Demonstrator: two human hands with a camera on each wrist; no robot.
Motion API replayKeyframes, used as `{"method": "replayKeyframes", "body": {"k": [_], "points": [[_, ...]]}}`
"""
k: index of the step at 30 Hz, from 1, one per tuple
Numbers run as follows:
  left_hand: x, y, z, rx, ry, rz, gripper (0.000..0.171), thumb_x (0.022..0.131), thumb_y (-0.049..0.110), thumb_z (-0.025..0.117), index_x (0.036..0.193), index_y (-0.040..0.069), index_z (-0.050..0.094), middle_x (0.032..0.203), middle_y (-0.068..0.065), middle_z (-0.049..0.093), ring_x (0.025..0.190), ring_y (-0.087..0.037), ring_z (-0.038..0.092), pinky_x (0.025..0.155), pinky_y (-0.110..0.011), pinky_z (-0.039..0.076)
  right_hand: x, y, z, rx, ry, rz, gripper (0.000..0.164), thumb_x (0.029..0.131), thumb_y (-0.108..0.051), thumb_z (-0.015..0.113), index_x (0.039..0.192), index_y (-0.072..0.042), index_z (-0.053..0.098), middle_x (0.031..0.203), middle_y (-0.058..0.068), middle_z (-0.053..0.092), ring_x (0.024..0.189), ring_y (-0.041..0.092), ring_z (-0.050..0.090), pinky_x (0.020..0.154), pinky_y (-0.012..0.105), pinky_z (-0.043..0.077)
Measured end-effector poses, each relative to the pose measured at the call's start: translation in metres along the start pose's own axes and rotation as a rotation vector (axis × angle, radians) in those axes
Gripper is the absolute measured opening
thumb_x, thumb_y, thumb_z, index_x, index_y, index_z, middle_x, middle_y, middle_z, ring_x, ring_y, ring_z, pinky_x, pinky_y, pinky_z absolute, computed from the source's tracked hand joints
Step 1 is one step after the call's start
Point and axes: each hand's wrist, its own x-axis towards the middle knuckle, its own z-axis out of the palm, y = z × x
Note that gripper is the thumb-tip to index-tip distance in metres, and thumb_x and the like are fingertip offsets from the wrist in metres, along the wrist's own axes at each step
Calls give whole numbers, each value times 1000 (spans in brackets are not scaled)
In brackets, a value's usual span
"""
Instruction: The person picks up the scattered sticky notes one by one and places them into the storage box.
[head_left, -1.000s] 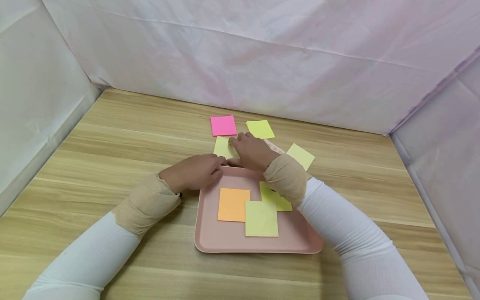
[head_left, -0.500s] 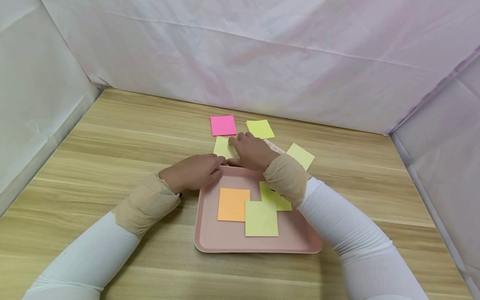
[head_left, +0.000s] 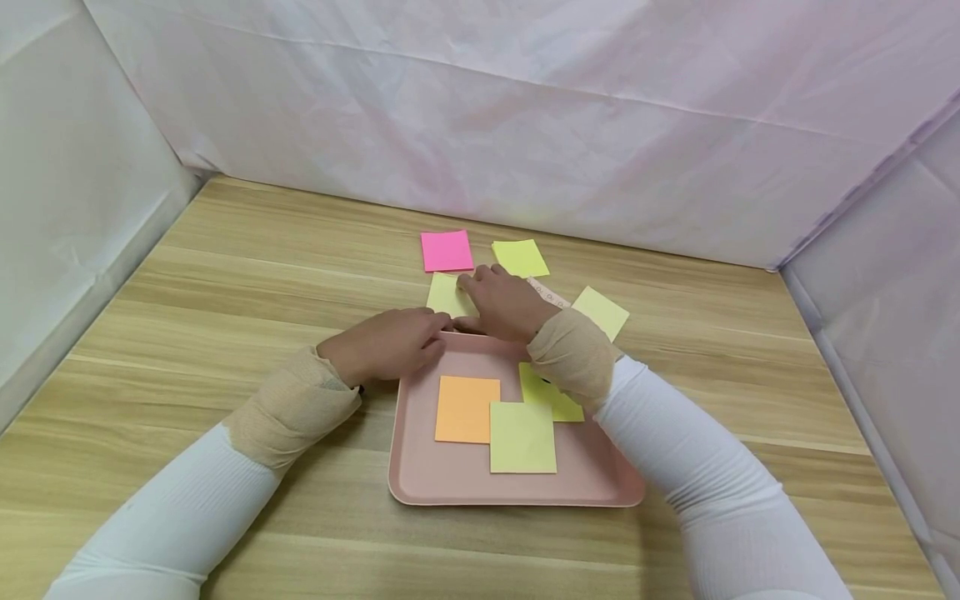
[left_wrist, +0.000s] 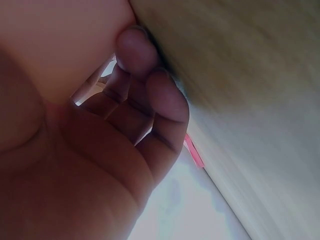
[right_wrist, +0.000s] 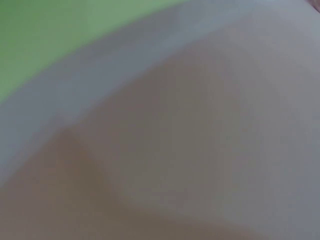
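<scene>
At the far left corner of the pink tray (head_left: 420,479), my left hand (head_left: 382,343) holds the rim. Its thumb lies over the tray side; in the left wrist view the fingers (left_wrist: 167,97) curl by the outer edge. My right hand (head_left: 510,302) lies just beyond the far rim, over a pale yellow sticky note pad (head_left: 442,293). Its fingertips and what they touch are partly hidden. Inside the tray are an orange sticky note pad (head_left: 467,408), a pale yellow one (head_left: 522,439) and a brighter yellow one (head_left: 536,387). The right wrist view is blurred.
Behind the hands lie a pink sticky note pad (head_left: 447,251) and a yellow one (head_left: 522,258). To the right are a patterned pad (head_left: 551,293), partly covered, and a pale yellow pad (head_left: 602,312). Fabric walls (head_left: 480,125) border the wooden table (head_left: 225,275).
</scene>
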Motion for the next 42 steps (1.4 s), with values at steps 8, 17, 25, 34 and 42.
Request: {"method": "replayKeyframes", "body": {"k": [8,17,25,34,42], "points": [[0,-1,-1,4,2,2,19,94,17,44,104,9,58,92,-4,60,79,-17,54,76,-40,50,0,3,3,20,19,6,60,85,-56,56,121,-8,51,107,12,54,92,25,47,72,43,52],[1,-2,1,6,-9,-7,20,94,17,43,105,10,58,92,-4,59,79,-17,53,76,-38,49,0,4,4,19,15,2,61,85,-56,56,123,-8,51,108,12,54,93,24,46,73,41,53],[1,-1,0,3,0,-2,19,94,16,43,103,10,58,91,-4,60,79,-17,53,75,-39,49,1,4,2,13,13,5,57,85,-52,59,120,-8,51,105,12,53,90,24,46,70,42,52],[1,-1,0,-2,-13,-9,21,94,17,43,106,10,58,93,-3,60,81,-16,53,78,-38,49,1,4,0,14,14,-12,59,83,-50,62,122,-7,52,110,14,56,94,26,49,74,43,53],[2,-3,2,-20,-15,-6,20,94,17,43,105,11,59,91,-2,59,81,-16,53,77,-36,48,7,9,0,20,-4,-51,58,80,-50,64,119,-8,54,101,10,56,88,22,50,76,42,51]]}}
